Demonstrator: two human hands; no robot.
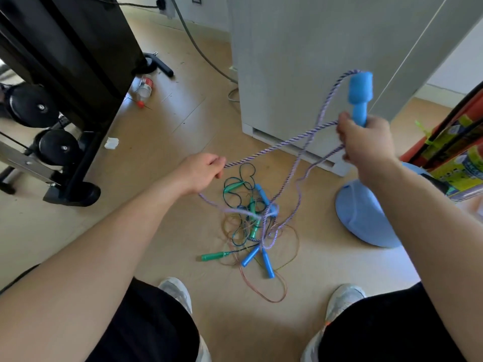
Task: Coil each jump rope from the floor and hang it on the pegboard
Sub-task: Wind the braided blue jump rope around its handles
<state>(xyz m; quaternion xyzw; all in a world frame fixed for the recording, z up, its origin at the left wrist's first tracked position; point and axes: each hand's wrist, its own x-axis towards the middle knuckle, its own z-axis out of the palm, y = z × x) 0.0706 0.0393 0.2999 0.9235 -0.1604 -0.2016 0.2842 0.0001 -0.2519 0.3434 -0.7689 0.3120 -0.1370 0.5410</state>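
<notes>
Pale wood-look floor (pixel 167 121) runs under us. Above it our right hand (pixel 366 143) is clenched round the stem of a blue handle (pixel 360 95), which stands upright out of the fist. A few loops of the purple-and-white twisted rope (pixel 282 146) are caught in the same grip. From the handle's top the rope arches over and drops back toward the hand. One taut stretch crosses to our left hand (pixel 201 173), which is lower and well apart from the right, its fingers curled round the rope. Below the left hand the rope falls, blurred, to the floor and runs into a tangled pile of jump ropes (pixel 243 231), which lies between our hands and just ahead of our two light shoes (pixel 175 290). In that pile we see thin dark green and brownish cords, a green handle (pixel 213 256) at the near left edge and two blue handles (pixel 268 262) close beside it. To the right of the pile sits a pale blue domed base (pixel 366 220). Behind stands a grey cabinet (pixel 300 61). A black exercise machine (pixel 65 56) fills the far left, with a spray can (pixel 145 87) lying near its foot.
</notes>
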